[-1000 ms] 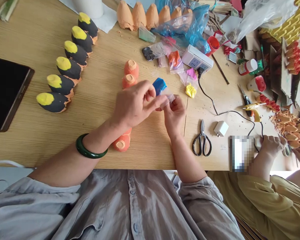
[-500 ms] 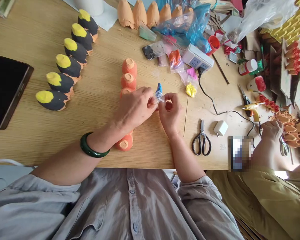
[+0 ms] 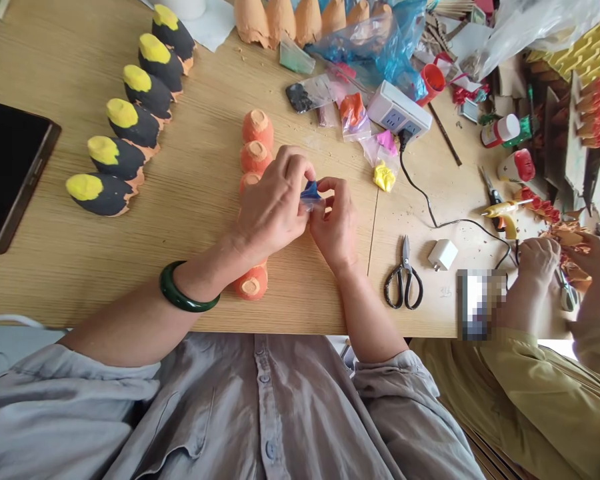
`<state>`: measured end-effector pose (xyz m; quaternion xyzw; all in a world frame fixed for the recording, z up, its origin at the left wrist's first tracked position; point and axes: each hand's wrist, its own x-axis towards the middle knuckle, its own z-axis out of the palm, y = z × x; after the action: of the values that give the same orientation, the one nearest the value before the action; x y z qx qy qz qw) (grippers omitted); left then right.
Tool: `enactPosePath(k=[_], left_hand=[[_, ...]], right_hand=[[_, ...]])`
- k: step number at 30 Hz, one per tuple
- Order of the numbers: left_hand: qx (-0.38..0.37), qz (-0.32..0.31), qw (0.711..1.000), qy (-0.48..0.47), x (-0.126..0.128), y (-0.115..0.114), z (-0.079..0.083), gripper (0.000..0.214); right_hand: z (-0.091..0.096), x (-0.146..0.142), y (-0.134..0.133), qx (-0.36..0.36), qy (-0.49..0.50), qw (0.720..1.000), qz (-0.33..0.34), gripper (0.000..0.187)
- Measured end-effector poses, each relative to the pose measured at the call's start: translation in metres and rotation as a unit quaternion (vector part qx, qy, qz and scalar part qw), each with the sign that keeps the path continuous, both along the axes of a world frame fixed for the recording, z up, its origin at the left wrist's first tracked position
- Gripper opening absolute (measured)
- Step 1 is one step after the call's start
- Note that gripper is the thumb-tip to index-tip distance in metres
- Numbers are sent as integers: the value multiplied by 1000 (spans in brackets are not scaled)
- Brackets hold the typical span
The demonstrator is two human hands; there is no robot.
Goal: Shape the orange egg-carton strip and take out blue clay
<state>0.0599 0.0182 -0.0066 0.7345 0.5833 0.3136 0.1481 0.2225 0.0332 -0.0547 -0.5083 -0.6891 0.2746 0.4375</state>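
Observation:
Between both hands is a small clear plastic bag with blue, clay-like stuff in it. My left hand, below which a green bangle circles the wrist, pinches the bag from the left. On the other side my right hand grips it with curled fingers. Under my left hand and forearm runs a row of orange-coated egg-carton cups with bare tops; its middle is hidden. Left of it lies a slanting row of black cups with yellow tips.
Black-handled scissors and a white plug adapter lie to the right. Beyond my hands are a power strip and a bag of yellow clay. A tablet lies far left. A co-worker's hands are at the right.
My left fingers have risen to the top of the blue clay bag, which now sits lower between my hands. The co-worker's second hand has come up over the carton pieces.

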Motion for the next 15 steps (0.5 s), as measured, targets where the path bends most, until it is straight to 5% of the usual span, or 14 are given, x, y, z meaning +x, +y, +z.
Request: enactPosePath(k=[4,10,15], left_hand=[[-10,-46,999,-17,-8,3,5,52],[-45,-187,979,-69,-19,10,5,63],[-43,-163,983,-67,-19,12,1,59]], right_hand=[[3,1,3,-48,78,995,42,13],[-3,11,14,-169,208,962,56,28],[0,22,21,-278,239,928,70,24]])
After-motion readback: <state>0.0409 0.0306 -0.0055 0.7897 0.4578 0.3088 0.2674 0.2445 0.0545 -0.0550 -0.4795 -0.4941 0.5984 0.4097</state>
